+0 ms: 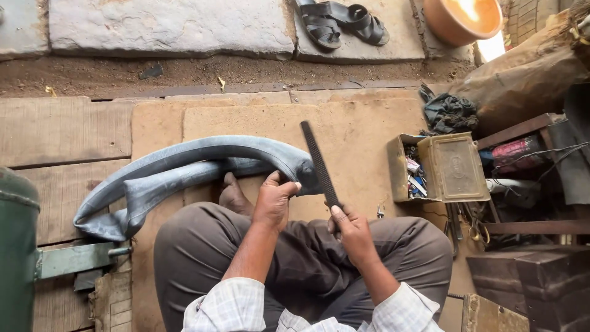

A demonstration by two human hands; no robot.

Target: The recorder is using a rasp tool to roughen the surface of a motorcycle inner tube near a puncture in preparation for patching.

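I am pinning the grey inner tube (184, 169) over my knee, at the middle of the wooden floor (61, 132), with my left hand (275, 200); its fingers are clamped on the rubber. My right hand (351, 230) is gripping the black file (319, 163), which I am keeping flat against the pinched spot.

Metal box (453, 167): rectangular, olive-tan, worn; stands at the right of the wooden floor, just beside the seated person's right knee. Hinged lid is swung open and faces up, with an embossed oval mark at its centre.
Box compartment (413, 174): open side at the left of the lid; holds small blue, white and metallic items, too small to identify.
Red packet (512, 149): flat, red-pink with dark patches; lies to the right of the metal box on a cluttered shelf, partly hidden by a wooden slat.
Signs: none visible.
Screens: none visible.
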